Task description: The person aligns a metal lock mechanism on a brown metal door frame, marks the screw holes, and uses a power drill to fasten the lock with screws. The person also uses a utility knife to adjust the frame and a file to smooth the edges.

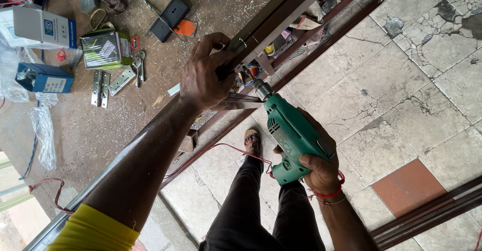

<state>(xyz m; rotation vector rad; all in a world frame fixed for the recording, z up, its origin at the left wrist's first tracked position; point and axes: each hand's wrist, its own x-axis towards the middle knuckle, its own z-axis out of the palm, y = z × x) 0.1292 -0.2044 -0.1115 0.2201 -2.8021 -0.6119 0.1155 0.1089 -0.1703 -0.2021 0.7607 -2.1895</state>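
Observation:
My left hand (205, 75) grips a long brown metal frame bar (281, 15) at the edge of a workbench, pressing a small bracket against it. My right hand (321, 168) holds a green electric drill (291, 135) by its handle. The chuck and bit (257, 84) point up and left at the underside of the bar, just right of my left fingers. A red thread is tied around my right wrist. My dark trousers and a sandalled foot show below the drill.
The dusty workbench (100, 130) carries metal hinges (100, 87), a green box (105, 49), a blue box (44, 78), a white box (40, 26), a black lock body (170, 14) and plastic bags. A red cord (211, 153) trails down. Cracked floor tiles (401, 95) lie to the right, more brown bars (432, 216) at lower right.

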